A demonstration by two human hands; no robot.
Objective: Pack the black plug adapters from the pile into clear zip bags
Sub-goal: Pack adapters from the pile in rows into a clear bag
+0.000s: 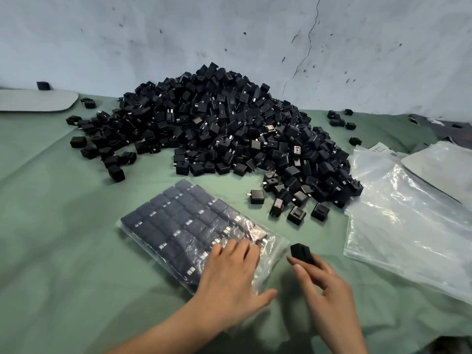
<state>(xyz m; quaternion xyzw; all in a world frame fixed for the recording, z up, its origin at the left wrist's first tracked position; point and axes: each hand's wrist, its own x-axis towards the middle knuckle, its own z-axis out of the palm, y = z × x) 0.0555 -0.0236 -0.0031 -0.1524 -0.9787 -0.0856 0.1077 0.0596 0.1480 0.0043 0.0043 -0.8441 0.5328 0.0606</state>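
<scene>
The left hand point(229, 274) lies palm down on the near end of the bag point(178, 221), fingers straight and spread, thumb out to the side on the tabletop point(63, 238), forearm reaching in from below. The right hand point(324, 284) is just right of the bag, thumb and curled fingers pinching one adapter point(301, 252) held close to the bag's open edge. The bag lies flat, filled with rows of adapters. Beyond the bag rises the pile point(222, 123), with loose pieces scattered at its foot. Right of the bag, well apart, lies a stack of empty bags point(408, 221).
</scene>
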